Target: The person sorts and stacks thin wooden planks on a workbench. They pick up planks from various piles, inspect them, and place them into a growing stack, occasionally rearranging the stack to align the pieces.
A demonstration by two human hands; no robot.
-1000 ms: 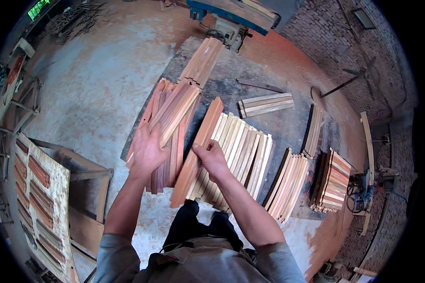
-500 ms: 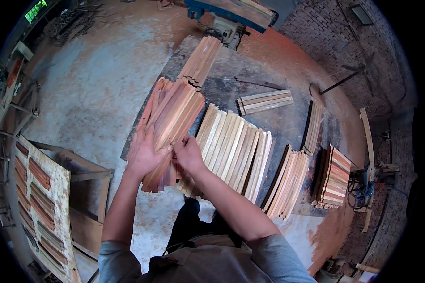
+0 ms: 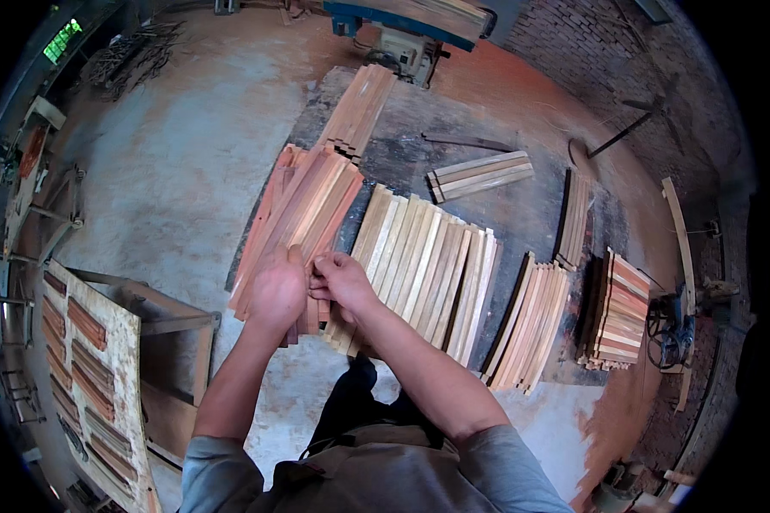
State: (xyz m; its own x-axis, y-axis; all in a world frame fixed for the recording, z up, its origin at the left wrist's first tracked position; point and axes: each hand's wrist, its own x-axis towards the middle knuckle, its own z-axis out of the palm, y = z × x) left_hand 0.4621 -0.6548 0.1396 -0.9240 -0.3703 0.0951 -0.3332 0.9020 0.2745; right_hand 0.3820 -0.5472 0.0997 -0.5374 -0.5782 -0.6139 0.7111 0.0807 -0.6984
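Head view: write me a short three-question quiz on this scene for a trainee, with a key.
1. True or false: the left hand rests on the pale pile.
2. Where is the white panel?
A) Left of both hands
B) Between the hands
C) Right of both hands
3. Fill in: the machine at the top of the picture has a ____ edge along its top.

Key:
1. False; it is at the reddish pile.
2. A
3. Blue
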